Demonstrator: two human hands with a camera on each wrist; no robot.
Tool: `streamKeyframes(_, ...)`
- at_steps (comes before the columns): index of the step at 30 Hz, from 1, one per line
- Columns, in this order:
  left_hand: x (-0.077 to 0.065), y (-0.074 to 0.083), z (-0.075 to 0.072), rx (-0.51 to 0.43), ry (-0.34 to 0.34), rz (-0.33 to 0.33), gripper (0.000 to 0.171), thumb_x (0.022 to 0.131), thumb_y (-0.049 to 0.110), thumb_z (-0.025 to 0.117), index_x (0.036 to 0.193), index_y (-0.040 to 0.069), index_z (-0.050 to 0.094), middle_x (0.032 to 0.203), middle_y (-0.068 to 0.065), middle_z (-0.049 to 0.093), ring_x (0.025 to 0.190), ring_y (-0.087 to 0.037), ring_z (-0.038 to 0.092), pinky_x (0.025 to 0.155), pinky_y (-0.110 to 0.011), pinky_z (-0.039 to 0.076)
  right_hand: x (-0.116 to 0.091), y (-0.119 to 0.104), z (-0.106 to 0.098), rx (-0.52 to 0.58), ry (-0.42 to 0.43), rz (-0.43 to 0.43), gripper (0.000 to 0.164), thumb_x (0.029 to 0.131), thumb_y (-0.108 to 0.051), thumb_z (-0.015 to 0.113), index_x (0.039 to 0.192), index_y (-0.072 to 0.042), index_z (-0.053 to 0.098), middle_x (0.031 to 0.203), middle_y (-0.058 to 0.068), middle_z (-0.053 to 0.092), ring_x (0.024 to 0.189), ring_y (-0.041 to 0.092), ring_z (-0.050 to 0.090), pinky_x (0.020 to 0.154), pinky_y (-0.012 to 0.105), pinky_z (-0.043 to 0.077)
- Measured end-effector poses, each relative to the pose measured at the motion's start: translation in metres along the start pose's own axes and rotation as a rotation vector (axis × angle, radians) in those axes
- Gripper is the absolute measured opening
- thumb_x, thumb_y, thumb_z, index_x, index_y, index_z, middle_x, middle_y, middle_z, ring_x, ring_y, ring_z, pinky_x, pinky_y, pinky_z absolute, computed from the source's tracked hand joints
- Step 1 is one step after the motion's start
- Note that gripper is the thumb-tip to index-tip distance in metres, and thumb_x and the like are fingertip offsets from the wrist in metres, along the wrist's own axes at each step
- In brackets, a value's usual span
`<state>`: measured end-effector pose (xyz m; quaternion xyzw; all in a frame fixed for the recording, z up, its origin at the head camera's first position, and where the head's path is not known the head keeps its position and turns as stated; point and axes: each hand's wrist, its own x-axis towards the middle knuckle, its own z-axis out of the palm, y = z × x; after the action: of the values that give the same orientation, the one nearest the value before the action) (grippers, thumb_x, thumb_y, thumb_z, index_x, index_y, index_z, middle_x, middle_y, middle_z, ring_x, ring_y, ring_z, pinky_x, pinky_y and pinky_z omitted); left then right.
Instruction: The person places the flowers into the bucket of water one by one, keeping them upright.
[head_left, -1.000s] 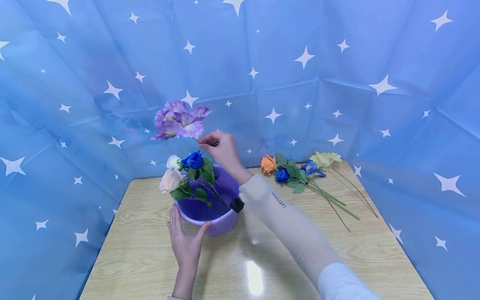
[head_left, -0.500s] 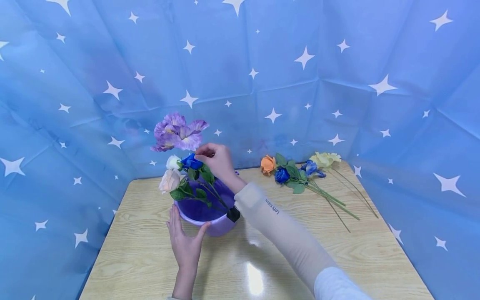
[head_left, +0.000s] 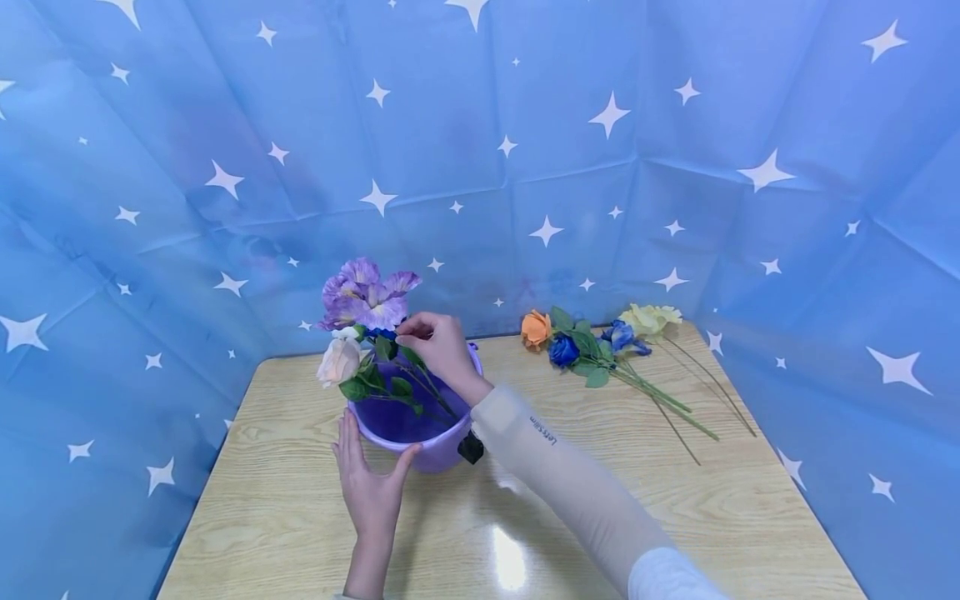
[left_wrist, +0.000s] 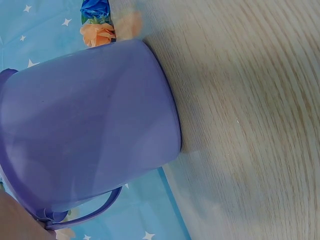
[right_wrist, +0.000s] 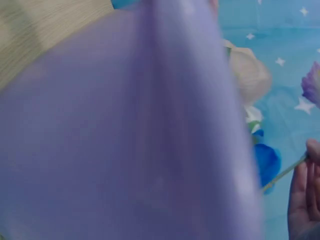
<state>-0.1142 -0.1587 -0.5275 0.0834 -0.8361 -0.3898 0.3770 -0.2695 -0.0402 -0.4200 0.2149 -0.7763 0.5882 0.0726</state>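
My right hand (head_left: 438, 346) pinches the thin stem of a purple flower (head_left: 369, 302) above a purple bucket (head_left: 438, 454). The right wrist view shows the green stem (right_wrist: 284, 176) between thumb and fingers; the bucket wall fills most of that view. My left hand (head_left: 371, 492) rests against the bucket's near left side, fingers straight and thumb spread at the rim. Inside the bucket lean a pale pink rose (head_left: 339, 362), a white rose (head_left: 347, 332) and a blue rose (right_wrist: 267, 162), mostly hidden behind the purple flower in the head view.
On the wooden table (head_left: 300, 500), to the right, lie an orange rose (head_left: 536, 329), a blue rose (head_left: 563, 350), a blue flower (head_left: 621, 335) and a yellow flower (head_left: 651, 318), stems pointing forward. A blue star-patterned cloth (head_left: 525, 125) hangs around the table.
My right hand has lowered the purple flower toward the bucket, and its bloom now covers most of the blue rose there. The left hand has stayed in place.
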Motion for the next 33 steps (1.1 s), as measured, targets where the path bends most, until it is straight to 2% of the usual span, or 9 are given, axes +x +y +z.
streamKeyframes(7,0.0,0.0,0.0,-0.012,0.0,0.002,0.112,0.064,0.04,0.091,0.154,0.002,0.034,0.156,-0.023,0.04,0.149,-0.039,0.032,0.129,-0.051,0.015,-0.004,0.009,0.005,-0.039,-0.01,0.012,0.008,0.089,-0.011,0.074,0.094,-0.005,0.077,0.09,0.008,0.078,0.074,0.017,0.071,0.064,0.015,0.057)
streamKeyframes(12,0.0,-0.001,0.0,-0.021,0.001,0.001,0.112,0.063,0.037,0.091,0.154,0.002,0.034,0.158,-0.02,0.038,0.149,-0.039,0.032,0.131,-0.046,0.013,-0.003,0.012,0.01,-0.044,-0.017,0.029,0.008,0.09,-0.01,0.074,0.095,-0.005,0.077,0.092,0.008,0.078,0.078,0.018,0.072,0.068,0.016,0.058)
streamKeyframes(18,0.0,0.0,0.001,-0.024,0.005,0.008,0.112,0.064,0.041,0.09,0.153,0.001,0.035,0.158,-0.019,0.038,0.146,-0.044,0.033,0.13,-0.05,0.014,-0.003,0.012,0.016,-0.059,-0.039,0.038,0.009,0.09,-0.012,0.073,0.096,-0.008,0.078,0.094,0.007,0.078,0.079,0.015,0.072,0.066,0.015,0.058)
streamKeyframes(23,0.001,0.001,0.001,-0.021,0.002,0.004,0.112,0.064,0.04,0.09,0.153,0.001,0.035,0.158,-0.02,0.038,0.144,-0.048,0.034,0.13,-0.049,0.013,-0.003,0.012,0.019,-0.055,-0.049,0.026,0.01,0.091,-0.012,0.072,0.097,-0.008,0.078,0.095,0.009,0.078,0.079,0.021,0.073,0.064,0.012,0.056)
streamKeyframes(28,0.002,0.001,0.0,-0.014,-0.005,-0.002,0.113,0.064,0.041,0.09,0.154,0.002,0.034,0.158,-0.02,0.038,0.145,-0.047,0.034,0.131,-0.046,0.012,-0.003,0.014,0.023,-0.067,-0.069,0.042,0.012,0.092,-0.013,0.072,0.1,-0.008,0.078,0.096,0.008,0.078,0.081,0.023,0.073,0.063,0.012,0.055)
streamKeyframes(33,0.002,0.0,0.0,-0.018,-0.006,0.001,0.113,0.065,0.042,0.09,0.154,0.002,0.034,0.158,-0.021,0.038,0.147,-0.044,0.033,0.131,-0.047,0.013,-0.004,0.016,0.025,-0.084,-0.088,0.053,0.013,0.092,-0.013,0.071,0.101,-0.008,0.079,0.098,0.007,0.078,0.08,0.018,0.072,0.064,0.013,0.056)
